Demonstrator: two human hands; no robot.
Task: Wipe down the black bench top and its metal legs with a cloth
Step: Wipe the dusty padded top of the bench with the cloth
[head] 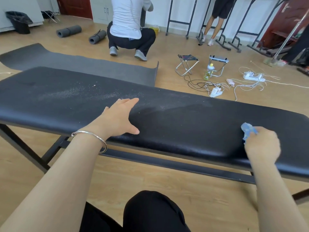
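In the head view, the black bench top [167,118] runs across the frame on its metal legs [30,153], and pale dust lies on its left half. The left hand [117,119] rests flat on the top with fingers straight and spread. The right hand [262,144] grips a blue cloth [247,131] on the near right part of the top, fingers curled around it

Grey mat [80,64], two folding stools [187,64], power strips [215,92] on floor.
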